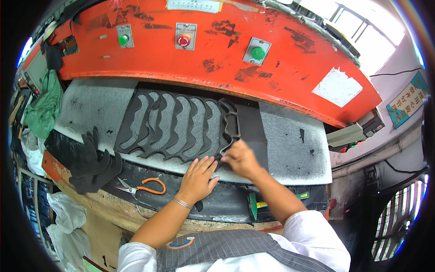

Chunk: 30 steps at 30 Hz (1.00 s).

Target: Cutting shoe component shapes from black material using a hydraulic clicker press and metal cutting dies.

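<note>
A dark sheet of foam-like material (253, 131) lies on the pale cutting board, with several wavy-edged curved openings cut through it side by side. To the right of these openings a narrow metal cutting die (232, 119) with a scalloped outline stands on the sheet. My right hand (241, 158) is closed around the near end of the die. Flat on the near edge of the cut sheet, my left hand (198, 178) lies with its fingers outstretched, holding nothing. The undersides of both hands are hidden.
A red press (149, 52) with green and red buttons spans the far side above the pale board (294, 149). Nearer me are orange-handled scissors (154, 187) and a green hammer (253, 206). Black cut pieces (93, 167) pile up at left, near a green cloth (45, 106).
</note>
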Each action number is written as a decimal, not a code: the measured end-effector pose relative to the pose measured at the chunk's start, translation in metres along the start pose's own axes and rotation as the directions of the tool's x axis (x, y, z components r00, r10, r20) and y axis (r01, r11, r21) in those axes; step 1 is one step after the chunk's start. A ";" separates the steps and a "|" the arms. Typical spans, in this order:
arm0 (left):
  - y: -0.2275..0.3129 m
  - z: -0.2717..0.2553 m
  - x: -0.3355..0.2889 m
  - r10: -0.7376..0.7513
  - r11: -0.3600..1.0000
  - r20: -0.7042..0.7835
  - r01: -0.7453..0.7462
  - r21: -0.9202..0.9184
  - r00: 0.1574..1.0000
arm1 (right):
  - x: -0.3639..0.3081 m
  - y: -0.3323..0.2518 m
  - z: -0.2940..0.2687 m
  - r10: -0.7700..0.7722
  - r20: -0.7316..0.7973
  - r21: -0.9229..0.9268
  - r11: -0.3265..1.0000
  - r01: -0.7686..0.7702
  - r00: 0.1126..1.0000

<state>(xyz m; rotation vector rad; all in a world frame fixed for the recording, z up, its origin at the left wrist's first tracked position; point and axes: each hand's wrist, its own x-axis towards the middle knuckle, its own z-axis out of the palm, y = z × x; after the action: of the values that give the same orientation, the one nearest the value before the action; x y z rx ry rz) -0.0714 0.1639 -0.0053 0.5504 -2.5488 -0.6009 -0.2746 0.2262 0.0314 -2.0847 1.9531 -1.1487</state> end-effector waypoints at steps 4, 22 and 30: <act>-0.004 -0.002 0.003 -0.006 1.000 -0.053 0.007 0.012 0.999 | 0.065 -0.014 -0.058 0.048 -0.039 0.044 0.998 -0.046 0.998; 0.007 -0.005 0.115 -0.155 0.946 -0.103 0.118 -0.301 0.982 | -0.094 -0.017 -0.085 0.374 -0.359 0.844 0.521 0.127 0.855; -0.021 0.058 0.156 -0.432 0.468 -0.033 0.193 -0.863 0.901 | -0.115 -0.020 -0.097 0.173 -0.523 0.163 0.981 -0.102 0.835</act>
<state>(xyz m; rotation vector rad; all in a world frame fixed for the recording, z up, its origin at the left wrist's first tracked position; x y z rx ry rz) -0.2225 0.0909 -0.0093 0.6583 -1.5800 -1.6691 -0.3012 0.3729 0.0584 -1.6372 2.1123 -1.9264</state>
